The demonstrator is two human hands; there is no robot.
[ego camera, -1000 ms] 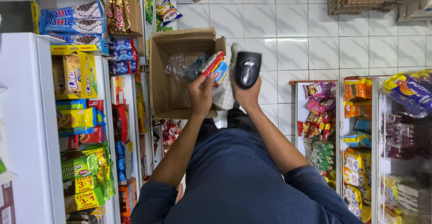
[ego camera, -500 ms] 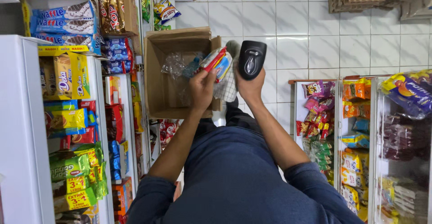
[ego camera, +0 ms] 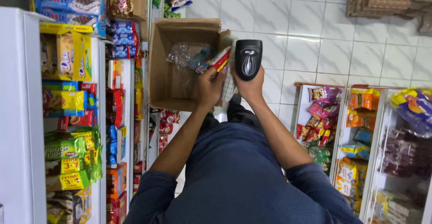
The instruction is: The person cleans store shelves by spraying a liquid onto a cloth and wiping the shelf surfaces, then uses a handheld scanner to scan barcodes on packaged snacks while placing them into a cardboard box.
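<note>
While the scanner (ego camera: 248, 58) stays gripped in the right hand (ego camera: 249, 85), the left hand (ego camera: 209, 87) has tilted its pinched red packet (ego camera: 220, 60) nearer it, probably for scanning, over the box (ego camera: 167, 82).

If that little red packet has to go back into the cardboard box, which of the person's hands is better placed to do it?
Probably the left hand. It already grips the red packet right at the open cardboard box edge. The right hand is wrapped around the black handheld scanner, so it is not free.
</note>
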